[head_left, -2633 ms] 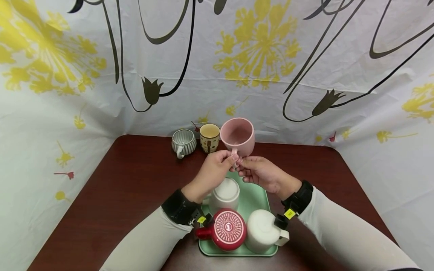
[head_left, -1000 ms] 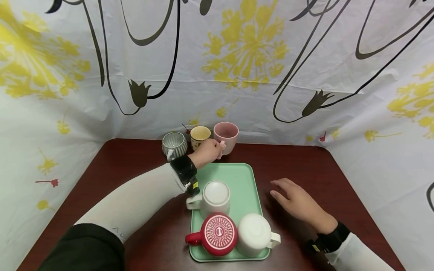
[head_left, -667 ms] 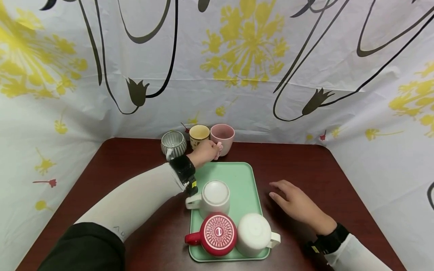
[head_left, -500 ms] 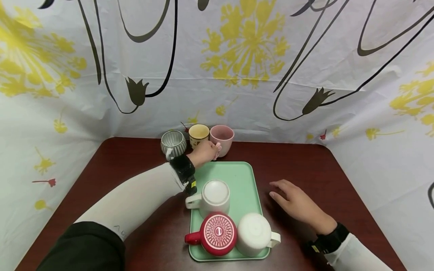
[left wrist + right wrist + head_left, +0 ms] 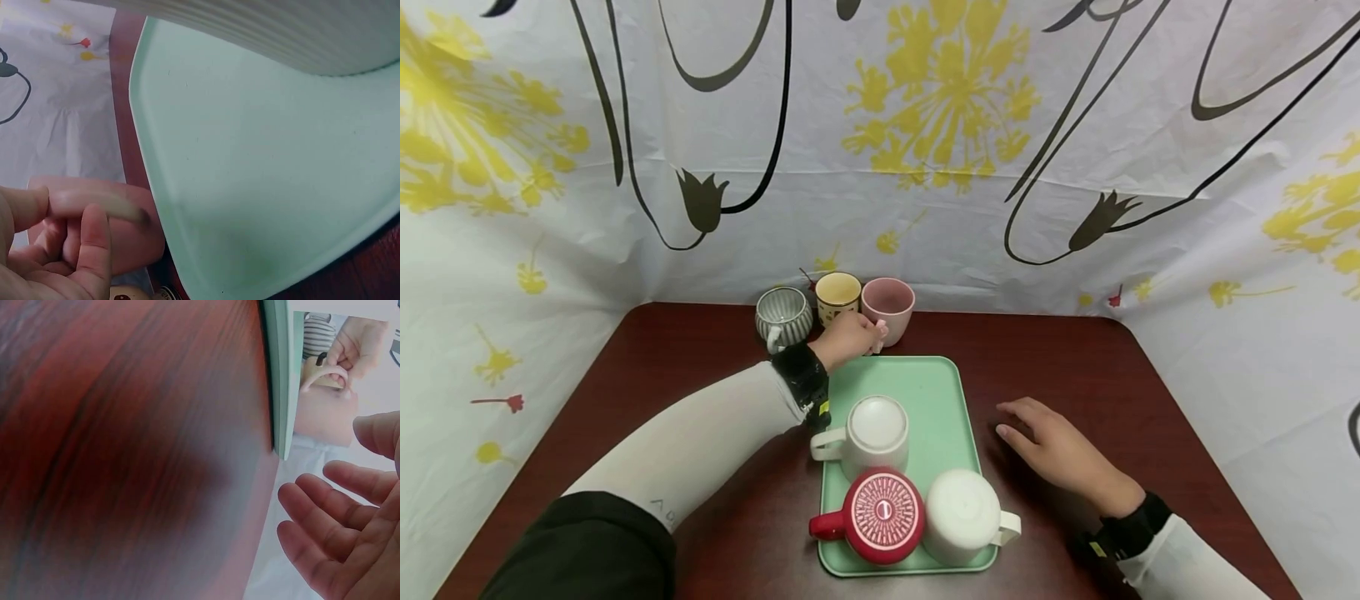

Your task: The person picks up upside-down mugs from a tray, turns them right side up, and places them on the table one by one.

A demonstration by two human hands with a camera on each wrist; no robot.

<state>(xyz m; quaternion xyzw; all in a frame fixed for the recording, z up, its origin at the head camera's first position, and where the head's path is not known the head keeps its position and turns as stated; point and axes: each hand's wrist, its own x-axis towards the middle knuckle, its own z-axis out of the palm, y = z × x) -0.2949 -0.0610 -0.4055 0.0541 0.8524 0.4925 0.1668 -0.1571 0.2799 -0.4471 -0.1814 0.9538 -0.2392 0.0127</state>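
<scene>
A pink mug (image 5: pixel 891 312) stands upright at the back of the table, right beside a yellow patterned cup (image 5: pixel 838 292). My left hand (image 5: pixel 848 335) grips the pink mug's handle (image 5: pixel 94 203) between thumb and fingers, as the left wrist view shows up close. Part of the yellow cup is hidden behind that hand. To the right of the green tray (image 5: pixel 932 400), my right hand (image 5: pixel 1063 450) is held low over the table with nothing in it, its fingers relaxed and apart in the right wrist view.
Upside down on the tray are a white ribbed mug (image 5: pixel 877 433), a red mug (image 5: pixel 884 515) and another white mug (image 5: pixel 962 512); their handles jut past its edges. A grey striped cup (image 5: pixel 784 317) stands upright left of the yellow cup. A patterned curtain (image 5: pixel 955 233) closes off the back.
Earlier both hands held the pink mug over the tray's far end. It now stands beside the yellow cup, having shifted slightly left. The right hand has let go and moved right.
</scene>
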